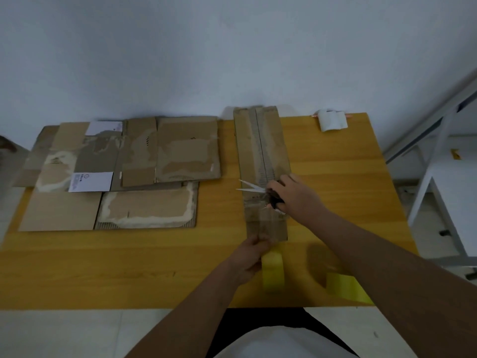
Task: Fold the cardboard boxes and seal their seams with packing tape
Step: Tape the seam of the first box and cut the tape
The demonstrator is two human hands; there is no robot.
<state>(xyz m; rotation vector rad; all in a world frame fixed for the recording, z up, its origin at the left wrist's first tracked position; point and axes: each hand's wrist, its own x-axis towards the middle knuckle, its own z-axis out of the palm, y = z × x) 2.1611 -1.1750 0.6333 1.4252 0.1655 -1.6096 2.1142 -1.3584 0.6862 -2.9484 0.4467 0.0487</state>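
Box: long narrow cardboard box (262,161), scuffed brown, lying flat on the wooden table (129,267), its centre seam taped.
Tape: yellow roll (273,271) at the box's near end.
Left hand (249,262): fingers curled round the roll.
Right hand (294,196): gripping scissors (254,188), blades apart over the box.
Flattened cartons (116,171): stacked left of the box, torn, labelled.

Long narrow cardboard box (263,171) lies flat, taped, yellow tape roll (273,270) touching its near end.
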